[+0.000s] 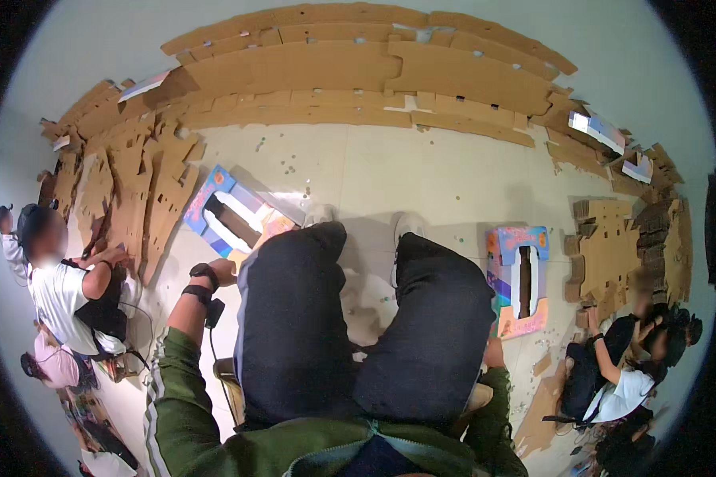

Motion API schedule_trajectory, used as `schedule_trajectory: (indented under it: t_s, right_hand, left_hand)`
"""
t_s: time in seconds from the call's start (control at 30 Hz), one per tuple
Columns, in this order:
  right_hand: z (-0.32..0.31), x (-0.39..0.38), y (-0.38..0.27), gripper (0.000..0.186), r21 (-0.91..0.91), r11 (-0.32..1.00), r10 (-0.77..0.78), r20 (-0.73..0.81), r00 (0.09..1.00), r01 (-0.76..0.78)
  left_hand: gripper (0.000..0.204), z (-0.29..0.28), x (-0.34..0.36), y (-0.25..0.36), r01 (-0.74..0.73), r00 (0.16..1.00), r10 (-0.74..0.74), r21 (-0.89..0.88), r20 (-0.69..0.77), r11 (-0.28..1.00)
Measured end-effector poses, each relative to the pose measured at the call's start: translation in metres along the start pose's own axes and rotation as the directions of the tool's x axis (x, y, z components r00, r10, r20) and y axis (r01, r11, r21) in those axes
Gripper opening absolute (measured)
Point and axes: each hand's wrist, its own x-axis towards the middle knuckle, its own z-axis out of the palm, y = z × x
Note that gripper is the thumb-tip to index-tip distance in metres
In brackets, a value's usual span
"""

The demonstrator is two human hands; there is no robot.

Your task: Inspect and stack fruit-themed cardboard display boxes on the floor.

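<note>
My left hand (225, 272) is at the near corner of a blue and orange printed cardboard box (207, 199) with a long cut-out opening. Its fingers look curled at the box edge, partly hidden by my left knee. Black bands circle that wrist. On the other side, my right hand (495, 352) lies just below the near end of a second printed box (537, 310), coloured purple, blue and orange with a similar slot. My right leg covers part of this hand, and its fingers cannot be made out.
Flattened brown cardboard (318, 67) lines the far wall, and more sheets (159, 191) lean at the left. A cardboard stack (605, 250) stands at the right. Small scraps (288, 168) dot the tiled floor. People sit at the left (64, 290) and right (624, 393).
</note>
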Motion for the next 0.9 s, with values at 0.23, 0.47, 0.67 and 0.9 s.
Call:
schedule_trajectory:
  t_s: [0.23,0.47,0.67,0.9]
  right_hand:
    - [-0.009,-0.054,-0.016,0.022,-0.226,0.965,0.202,0.308,0.930,-0.134]
    - [-0.009,-0.067,-0.051,0.020,-0.248,0.927,0.343,0.260,0.903,-0.281]
    - [-0.013,-0.066,-0.065,0.020,-0.258,0.912,0.381,0.246,0.892,-0.318]
    - [-0.014,-0.053,-0.066,0.019,-0.259,0.911,0.382,0.242,0.892,-0.320]
  left_hand:
    - [0.065,0.018,0.023,0.031,0.046,0.970,-0.084,-0.170,-0.228,0.984]
    - [0.114,0.029,0.044,0.046,0.111,0.842,-0.240,-0.280,-0.484,0.954]
    - [0.124,0.026,0.051,0.064,0.170,0.887,-0.232,-0.186,-0.398,0.968]
    - [0.043,0.029,0.069,0.087,0.171,0.852,-0.242,-0.190,-0.464,0.967]
